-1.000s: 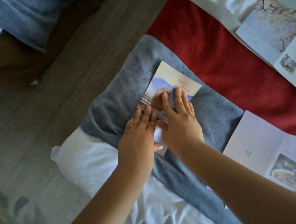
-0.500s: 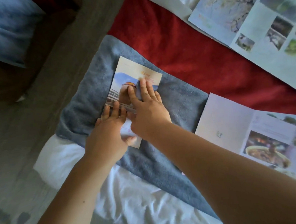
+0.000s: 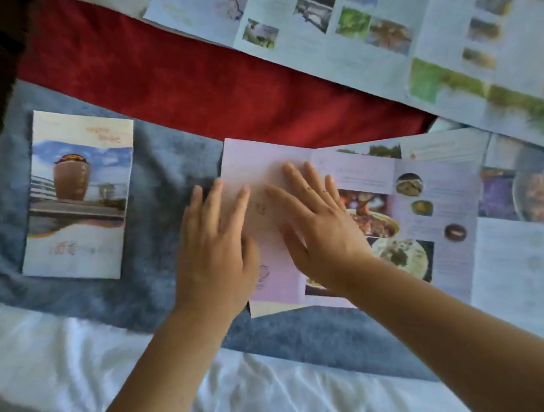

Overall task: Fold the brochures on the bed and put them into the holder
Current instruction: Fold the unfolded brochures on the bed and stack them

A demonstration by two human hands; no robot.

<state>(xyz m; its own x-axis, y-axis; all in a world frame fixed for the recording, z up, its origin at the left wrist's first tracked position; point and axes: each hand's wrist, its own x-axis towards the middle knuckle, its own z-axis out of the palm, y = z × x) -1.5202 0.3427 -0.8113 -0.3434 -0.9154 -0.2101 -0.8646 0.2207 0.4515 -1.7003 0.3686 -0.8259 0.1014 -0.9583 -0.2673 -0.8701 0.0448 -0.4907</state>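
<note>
Both hands' fingers (image 3: 214,196) were straight and spread, gripping nothing: left hand (image 3: 216,250) over the open brochure (image 3: 252,162)'s left edge, right hand (image 3: 320,231) flat on it, hiding part. Further left, folded brochure (image 3: 79,195) lay on grey blanket (image 3: 166,167). Print was blurred; top sheets (image 3: 316,18) were cut off by the frame.

Both hands flat, fingers straight. Left hand (image 3: 216,257) sits over the left edge of the open food brochure (image 3: 374,174), partly on the paper and partly on the grey blanket (image 3: 166,167). Right hand (image 3: 320,234) lies on the brochure's blank left panel, just beside the left hand. Folded brochure (image 3: 79,195) with a jar photo lies flat on the grey blanket, well apart to the left. Red blanket (image 3: 193,83) behind. Large unfolded brochure (image 3: 349,26) along the top. White sheet (image 3: 81,345) at the near edge.
</note>
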